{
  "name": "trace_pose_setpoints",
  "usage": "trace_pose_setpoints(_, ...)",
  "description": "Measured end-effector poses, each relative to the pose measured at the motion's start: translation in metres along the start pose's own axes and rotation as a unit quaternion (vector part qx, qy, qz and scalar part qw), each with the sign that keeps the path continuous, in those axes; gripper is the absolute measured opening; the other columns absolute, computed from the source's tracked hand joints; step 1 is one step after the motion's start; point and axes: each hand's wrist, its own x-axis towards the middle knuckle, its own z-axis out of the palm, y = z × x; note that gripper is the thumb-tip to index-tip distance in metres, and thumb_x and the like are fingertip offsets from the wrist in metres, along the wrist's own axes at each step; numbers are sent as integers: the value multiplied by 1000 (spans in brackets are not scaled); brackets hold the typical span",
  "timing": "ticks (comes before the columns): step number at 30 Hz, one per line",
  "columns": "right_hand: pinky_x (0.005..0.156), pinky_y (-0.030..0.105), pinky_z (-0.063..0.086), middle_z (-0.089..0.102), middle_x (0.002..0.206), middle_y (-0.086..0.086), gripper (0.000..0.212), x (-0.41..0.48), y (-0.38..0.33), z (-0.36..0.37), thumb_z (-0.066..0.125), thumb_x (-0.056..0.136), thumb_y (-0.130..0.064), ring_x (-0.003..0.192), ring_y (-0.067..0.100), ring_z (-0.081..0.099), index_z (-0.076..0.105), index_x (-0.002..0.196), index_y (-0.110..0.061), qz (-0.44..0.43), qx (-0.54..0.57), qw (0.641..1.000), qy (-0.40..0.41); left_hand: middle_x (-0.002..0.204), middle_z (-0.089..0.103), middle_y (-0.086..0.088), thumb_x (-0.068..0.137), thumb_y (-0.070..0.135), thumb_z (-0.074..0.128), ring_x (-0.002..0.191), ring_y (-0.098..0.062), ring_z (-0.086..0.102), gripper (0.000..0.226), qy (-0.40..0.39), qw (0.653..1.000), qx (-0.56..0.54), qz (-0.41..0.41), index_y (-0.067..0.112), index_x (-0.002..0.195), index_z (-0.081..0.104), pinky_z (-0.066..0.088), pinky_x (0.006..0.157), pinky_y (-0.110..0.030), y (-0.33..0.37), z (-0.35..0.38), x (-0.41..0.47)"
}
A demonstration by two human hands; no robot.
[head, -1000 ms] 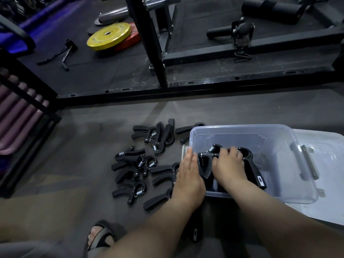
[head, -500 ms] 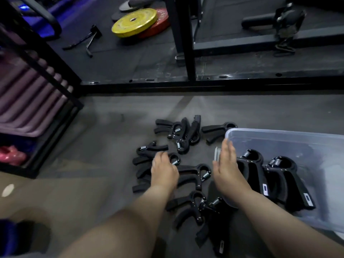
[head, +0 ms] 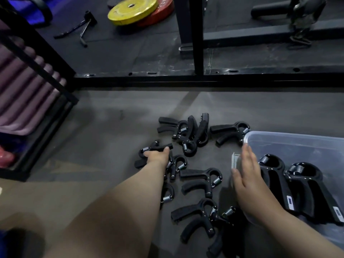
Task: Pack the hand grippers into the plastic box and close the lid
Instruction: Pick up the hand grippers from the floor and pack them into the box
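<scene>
Several black hand grippers (head: 202, 180) with steel springs lie scattered on the grey floor. My left hand (head: 158, 157) reaches out and closes around one hand gripper (head: 150, 148) at the left end of the pile. A clear plastic box (head: 290, 140) stands open at the right, with two hand grippers (head: 275, 175) lying inside. My right hand (head: 247, 175) rests flat with fingers straight against the box's left wall, holding nothing. The lid is out of view.
A black steel rack frame (head: 197, 77) runs across the floor behind the pile. Yellow and red weight plates (head: 134, 10) lie beyond it. A black shelf with purple rolled mats (head: 24, 94) stands at the left.
My right hand came out of the box and now lies against its left wall. My left hand moved left and forward onto a gripper in the pile. The view shifted left.
</scene>
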Motion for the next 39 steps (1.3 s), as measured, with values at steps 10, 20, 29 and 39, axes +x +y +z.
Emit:
trace_pose_setpoints(10, 107, 15, 1, -20, 157, -24, 68, 0, -5, -1, 33, 103, -26, 116, -37, -22, -12, 153, -35, 0, 2, 1000, -9, 65, 53, -13, 76, -7, 50, 47, -20, 48, 21, -70, 980, -178, -54, 0, 94, 58, 43, 43, -21, -1, -21, 0)
trace_pose_setpoints(20, 114, 24, 3, -22, 158, -20, 68, -2, -1, 0, 31, 103, -27, 141, -6, -11, -14, 152, -35, -15, 18, 1000, 7, 68, 58, -10, 82, -9, 44, 48, -20, 55, 21, -255, 937, -239, -19, 7, 80, 58, 52, 52, -29, 11, -40, -82)
trace_pose_setpoints(29, 119, 39, 14, -18, 161, -10, 73, -2, 0, -13, 34, 99, -23, 150, 23, 5, -15, 152, -36, 9, 21, 999, -38, 90, 62, -12, 48, 0, 57, 80, -28, 60, 48, -289, 938, -122, 150, 15, 92, 52, 46, 65, -31, 11, -34, -175)
trace_pose_setpoints(39, 101, 23, 40, 66, 122, -2, 25, -17, -13, -63, 55, 96, -16, 119, 13, 56, 69, 116, -19, 87, 369, 925, 4, 131, 32, 8, 65, 45, 68, 128, -18, 28, 85, -70, 883, 206, 416, 26, 134, 22, 17, 113, -41, -14, 8, -251)
